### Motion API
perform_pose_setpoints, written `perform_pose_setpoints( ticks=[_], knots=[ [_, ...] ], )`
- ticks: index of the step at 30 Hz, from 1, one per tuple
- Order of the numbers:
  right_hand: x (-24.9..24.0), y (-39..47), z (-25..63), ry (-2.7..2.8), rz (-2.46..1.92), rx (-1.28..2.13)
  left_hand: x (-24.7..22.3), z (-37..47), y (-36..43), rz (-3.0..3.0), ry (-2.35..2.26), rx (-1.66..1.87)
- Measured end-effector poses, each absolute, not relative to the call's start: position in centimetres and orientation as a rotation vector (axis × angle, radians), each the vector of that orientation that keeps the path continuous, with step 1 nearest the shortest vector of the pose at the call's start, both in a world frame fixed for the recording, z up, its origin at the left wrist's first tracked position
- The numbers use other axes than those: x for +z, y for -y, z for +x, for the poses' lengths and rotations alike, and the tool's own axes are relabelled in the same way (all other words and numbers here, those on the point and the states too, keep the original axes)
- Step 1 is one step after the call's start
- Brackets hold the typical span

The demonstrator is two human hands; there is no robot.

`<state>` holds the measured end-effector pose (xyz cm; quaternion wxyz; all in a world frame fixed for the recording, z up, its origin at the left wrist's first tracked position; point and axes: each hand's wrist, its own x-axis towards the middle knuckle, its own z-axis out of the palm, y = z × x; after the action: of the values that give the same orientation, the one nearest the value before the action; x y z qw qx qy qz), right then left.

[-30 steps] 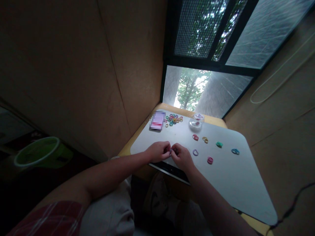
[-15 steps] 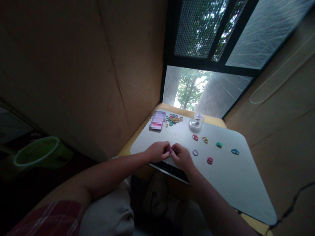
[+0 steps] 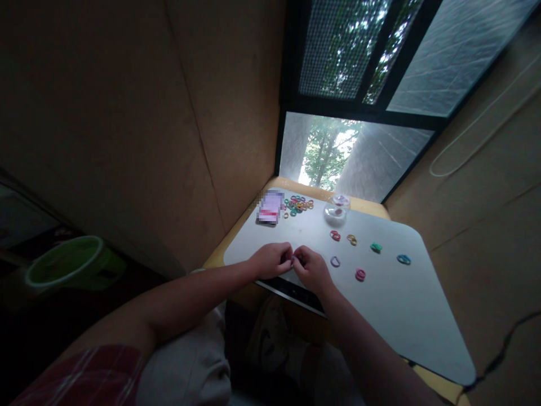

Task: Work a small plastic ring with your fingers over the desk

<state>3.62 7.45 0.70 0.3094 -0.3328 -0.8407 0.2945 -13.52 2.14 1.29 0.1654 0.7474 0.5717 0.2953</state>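
My left hand [image 3: 273, 260] and my right hand [image 3: 310, 268] meet fingertip to fingertip over the front edge of the white tabletop [image 3: 401, 304]. Both are closed in a pinch on something small, mostly hidden by the fingers; a bit of purple shows between them. Just right of my right hand lies a pale purple ring [image 3: 335, 261], with pink rings [image 3: 360, 275] farther right. Behind these sit red rings [image 3: 335, 235], yellow rings [image 3: 352, 240], green rings [image 3: 376, 247] and blue rings [image 3: 404, 259]. A mixed pile of coloured rings [image 3: 298, 205] is at the back left.
A phone [image 3: 270, 207] with a blurred screen lies at the table's back left. Near the back edge stands a clear round container [image 3: 337, 212]. A green basket [image 3: 67, 260] is on the far left. Walls and a window [image 3: 329, 152] enclose the table.
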Motion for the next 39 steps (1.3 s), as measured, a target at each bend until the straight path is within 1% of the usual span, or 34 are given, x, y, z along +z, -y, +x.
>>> perform_pose_setpoints(
  ticks=[39],
  knots=[
    [0.64,-7.5,3.64,2.233,-0.884,0.761,1.52,-13.41,-2.11,2.143,-1.63,0.842]
  ],
)
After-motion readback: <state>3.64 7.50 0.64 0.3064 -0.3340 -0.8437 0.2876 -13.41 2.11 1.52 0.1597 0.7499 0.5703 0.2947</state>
